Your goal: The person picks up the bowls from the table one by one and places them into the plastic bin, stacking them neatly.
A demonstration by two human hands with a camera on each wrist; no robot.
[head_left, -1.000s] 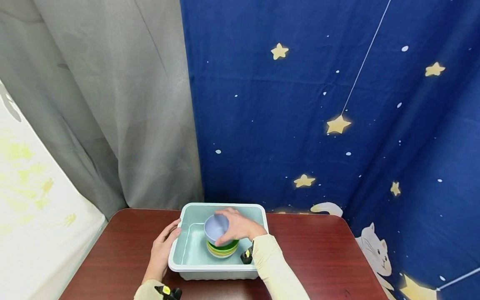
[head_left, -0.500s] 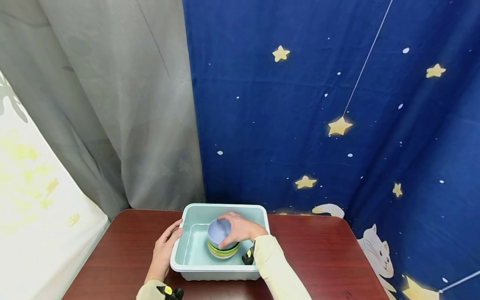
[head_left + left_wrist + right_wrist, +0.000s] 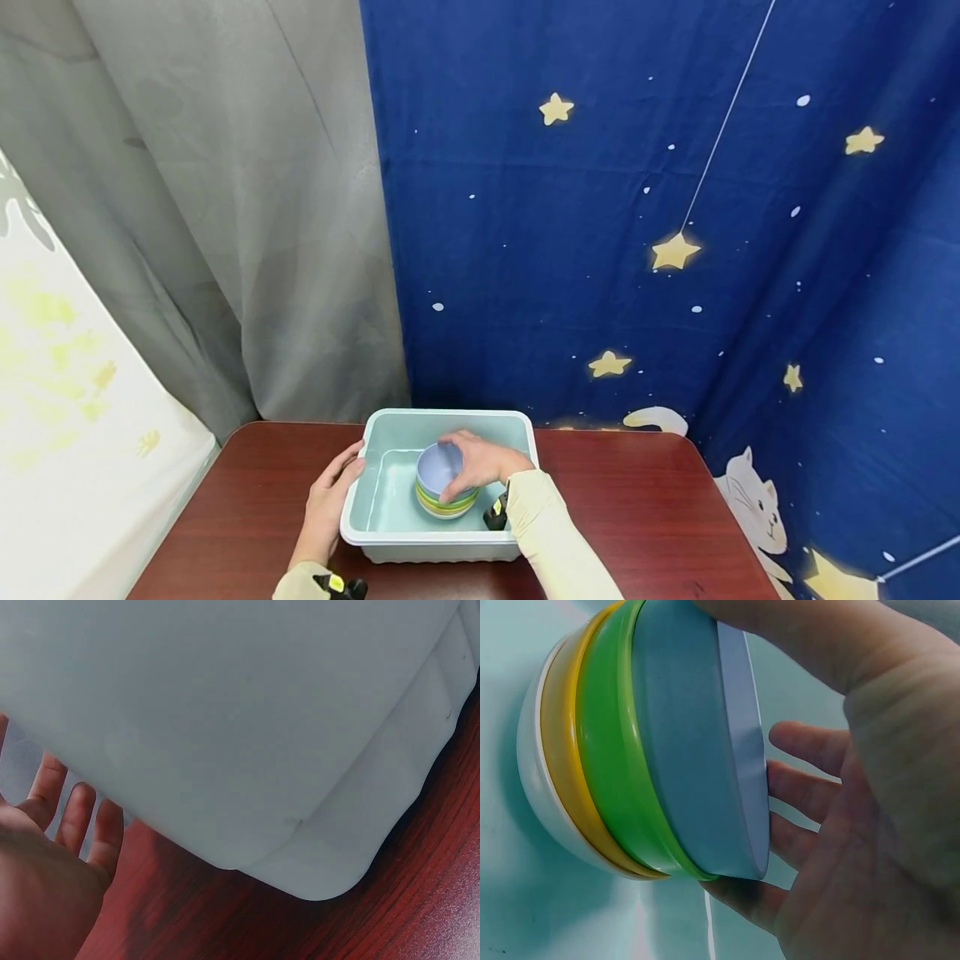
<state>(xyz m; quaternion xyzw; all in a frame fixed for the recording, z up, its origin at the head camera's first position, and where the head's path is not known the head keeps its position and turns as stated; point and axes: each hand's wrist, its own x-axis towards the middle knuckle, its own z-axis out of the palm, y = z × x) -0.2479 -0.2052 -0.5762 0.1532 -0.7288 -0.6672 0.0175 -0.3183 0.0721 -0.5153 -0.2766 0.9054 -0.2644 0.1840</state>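
My right hand (image 3: pixel 482 463) grips a blue bowl (image 3: pixel 435 467) at its rim, thumb on the near side and fingers on the far side. The right wrist view shows this bowl seated in a green bowl (image 3: pixel 604 742), with a yellow bowl (image 3: pixel 561 742) and a white bowl (image 3: pixel 534 772) nested beneath. The stack stands in a light-blue plastic basin (image 3: pixel 427 537). At the basin's left wall, my left hand (image 3: pixel 325 505) rests its fingertips near the rim. In the left wrist view its relaxed fingers (image 3: pixel 75 814) lie along the basin's outer side.
The basin stands on a dark red wooden table (image 3: pixel 622 517). Behind the table hang a grey curtain (image 3: pixel 315 250) and a blue curtain (image 3: pixel 510 250) with stars. White patterned cloth (image 3: pixel 82 417) hangs at the left.
The blue bowl has moved slightly right and down, settling deeper into the green bowl, with my right hand still gripping it. The left hand stays at the basin.
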